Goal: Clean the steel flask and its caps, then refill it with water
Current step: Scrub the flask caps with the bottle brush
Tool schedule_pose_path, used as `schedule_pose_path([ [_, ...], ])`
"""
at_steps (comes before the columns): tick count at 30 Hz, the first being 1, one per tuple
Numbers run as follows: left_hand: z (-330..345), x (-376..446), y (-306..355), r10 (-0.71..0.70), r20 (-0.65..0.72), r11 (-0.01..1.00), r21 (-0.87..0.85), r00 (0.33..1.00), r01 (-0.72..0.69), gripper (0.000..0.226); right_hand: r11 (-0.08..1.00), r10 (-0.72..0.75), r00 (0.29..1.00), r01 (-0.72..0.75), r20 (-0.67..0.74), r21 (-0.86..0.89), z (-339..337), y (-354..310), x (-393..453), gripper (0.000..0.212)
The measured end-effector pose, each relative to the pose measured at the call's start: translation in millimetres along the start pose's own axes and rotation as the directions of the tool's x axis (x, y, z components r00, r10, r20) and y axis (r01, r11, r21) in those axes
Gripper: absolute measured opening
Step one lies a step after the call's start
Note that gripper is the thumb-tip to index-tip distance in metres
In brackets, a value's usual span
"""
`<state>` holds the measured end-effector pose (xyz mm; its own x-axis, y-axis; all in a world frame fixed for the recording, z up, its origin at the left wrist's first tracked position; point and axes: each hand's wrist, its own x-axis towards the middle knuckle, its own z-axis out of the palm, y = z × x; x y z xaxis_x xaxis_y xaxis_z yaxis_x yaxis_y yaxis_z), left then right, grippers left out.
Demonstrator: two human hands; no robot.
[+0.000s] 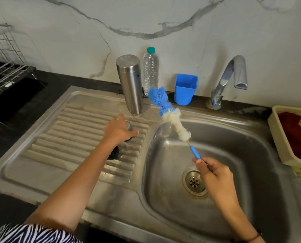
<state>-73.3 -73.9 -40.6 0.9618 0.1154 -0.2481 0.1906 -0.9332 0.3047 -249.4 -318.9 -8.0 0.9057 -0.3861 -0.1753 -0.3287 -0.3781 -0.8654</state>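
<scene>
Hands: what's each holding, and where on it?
Right hand pinches the bottle brush at its blue handle's end. Left hand covers a steel cap on the drainboard; grip unclear.

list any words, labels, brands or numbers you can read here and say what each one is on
"NC": dark letters on the side of the steel flask, cut off at its edge, so the full word cannot be read.
Plastic water bottle: no label or print to be seen.
Blue cup, bottle brush and tap: no text to be seen.
White tag on the black tray under the wire rack: too small and blurred to read.
</scene>
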Motion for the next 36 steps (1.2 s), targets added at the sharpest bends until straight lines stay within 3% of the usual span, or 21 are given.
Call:
schedule_pose_path([
  [3, 8.8, -7.0, 0.7, 0.026, 0.023, 0.993, 0.114, 0.999, -0.029, 0.072, 0.984, -0.131, 0.990, 0.122, -0.058, -0.130, -9.8, -13.2, 4.3, 0.025],
  [6, 3.0, -10.8, 7.4, 0.036, -0.039, 0.996, 0.086, 0.999, -0.032, 0.056, 0.904, -0.292, 0.954, 0.250, -0.071, -0.346, -32.3, -37.6, 10.6, 0.039],
  [8, -1.8, -14.2, 9.7, 0.045, -0.095, 0.999, 0.007, 0.994, -0.044, 0.055, 0.808, -0.365, 0.928, 0.276, -0.074, -0.521, -48.2, -55.7, 15.5, 0.042],
  [10, -7.2, -21.1, 15.1, 0.040, -0.147, 0.964, -0.254, 0.988, -0.077, 0.053, 0.682, -0.409, 0.910, 0.254, -0.070, -0.685, -61.6, -74.1, 20.6, 0.044],
  [11, -9.2, -26.3, 19.1, 0.014, -0.123, 0.873, -0.482, 0.992, -0.072, 0.052, 0.608, -0.429, 0.901, 0.236, -0.063, -0.758, -67.4, -83.2, 23.1, 0.044],
  [13, -14.1, -41.6, 32.3, 0.008, 0.050, 0.496, -0.867, 0.999, 0.040, 0.042, 0.451, -0.455, 0.890, 0.199, -0.033, -0.870, -75.6, -103.2, 28.5, 0.044],
  [14, -15.9, -49.2, 39.2, 0.044, 0.151, 0.308, -0.942, 0.987, 0.131, 0.035, 0.393, -0.454, 0.891, 0.183, -0.018, -0.901, -77.1, -112.7, 32.8, 0.042],
  [17, -14.7, -67.4, 56.1, 0.130, 0.283, -0.066, -0.954, 0.950, 0.293, 0.011, 0.241, -0.455, 0.890, 0.152, 0.027, -0.958, -70.9, -134.8, 51.8, 0.027],
  [19, -8.8, -75.5, 64.0, 0.138, 0.313, -0.214, -0.917, 0.940, 0.336, 0.008, 0.185, -0.450, 0.892, 0.133, 0.037, -0.974, -63.3, -142.1, 62.6, 0.017],
  [22, -0.3, -84.0, 69.7, 0.148, 0.338, -0.260, -0.893, 0.929, 0.366, 0.010, 0.155, -0.466, 0.882, 0.159, 0.070, -0.975, -55.2, -147.6, 75.0, 0.011],
  [28, 4.5, -89.6, 70.2, 0.160, 0.350, -0.276, -0.882, 0.923, 0.382, 0.015, 0.103, -0.478, 0.871, 0.182, 0.112, -0.978, -51.9, -162.6, 97.6, 0.020],
  [36, 6.0, -85.3, 69.7, 0.167, 0.364, -0.328, -0.856, 0.916, 0.400, 0.014, 0.219, -0.464, 0.883, 0.192, 0.071, -0.957, -59.3, -159.3, 92.1, 0.013],
])
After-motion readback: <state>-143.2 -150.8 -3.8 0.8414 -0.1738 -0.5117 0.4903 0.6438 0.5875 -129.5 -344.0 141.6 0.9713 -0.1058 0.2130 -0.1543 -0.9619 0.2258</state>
